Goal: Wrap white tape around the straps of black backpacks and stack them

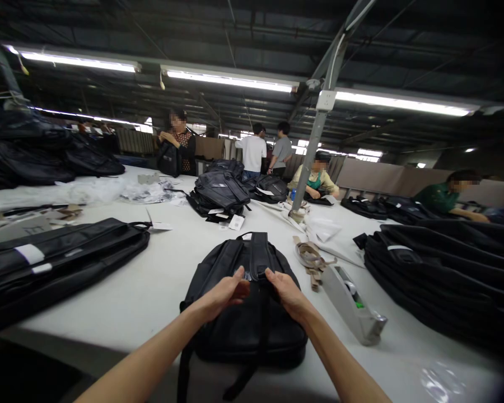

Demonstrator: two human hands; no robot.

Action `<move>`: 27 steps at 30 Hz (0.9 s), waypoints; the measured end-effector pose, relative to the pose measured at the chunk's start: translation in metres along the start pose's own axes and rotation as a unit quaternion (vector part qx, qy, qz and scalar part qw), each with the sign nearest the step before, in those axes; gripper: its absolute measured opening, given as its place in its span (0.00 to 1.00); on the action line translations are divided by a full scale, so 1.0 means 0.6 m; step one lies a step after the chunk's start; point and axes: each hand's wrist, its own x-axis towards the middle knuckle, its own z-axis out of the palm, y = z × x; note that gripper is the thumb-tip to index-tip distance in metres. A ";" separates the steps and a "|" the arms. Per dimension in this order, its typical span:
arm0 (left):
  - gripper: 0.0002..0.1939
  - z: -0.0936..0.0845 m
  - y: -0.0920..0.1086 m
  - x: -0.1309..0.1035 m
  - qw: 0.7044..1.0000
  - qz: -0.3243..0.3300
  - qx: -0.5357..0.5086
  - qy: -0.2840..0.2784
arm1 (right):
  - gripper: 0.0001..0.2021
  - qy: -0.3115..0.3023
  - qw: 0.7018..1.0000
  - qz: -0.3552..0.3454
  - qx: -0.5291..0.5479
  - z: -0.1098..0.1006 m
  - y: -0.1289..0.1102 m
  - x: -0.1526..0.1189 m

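A black backpack (231,336) lies on the white table in front of me, its shoulder straps facing up and loose strap ends hanging over the near edge. My right hand (289,292) grips the right shoulder strap (259,252), thumb on top near its lower end; the other fingers are mostly hidden. Over the left side of the backpack is my left hand (229,294), thumb raised apart from loosely curled fingers, with nothing visible between them. A small shiny patch shows between the straps, too small to make out.
A grey tape dispenser (353,305) and a beige strap coil (308,254) lie to the right. Black bags are stacked at right (437,280), at left (67,252) and farther back (220,190). A metal post (313,151) rises beyond. Several people work or stand around the table.
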 end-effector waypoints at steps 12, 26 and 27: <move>0.21 0.080 0.067 0.081 0.979 0.020 -0.172 -0.111 | 0.20 -0.027 0.982 -0.047 -0.181 -0.068 0.001 -0.032; 0.24 0.048 0.138 0.069 0.611 0.353 0.631 -0.323 | 0.20 0.006 0.979 -0.041 -0.199 -0.041 0.024 -0.049; 0.24 0.052 0.143 0.075 0.584 0.347 0.652 -0.337 | 0.20 0.019 0.980 -0.043 -0.195 -0.043 0.026 -0.052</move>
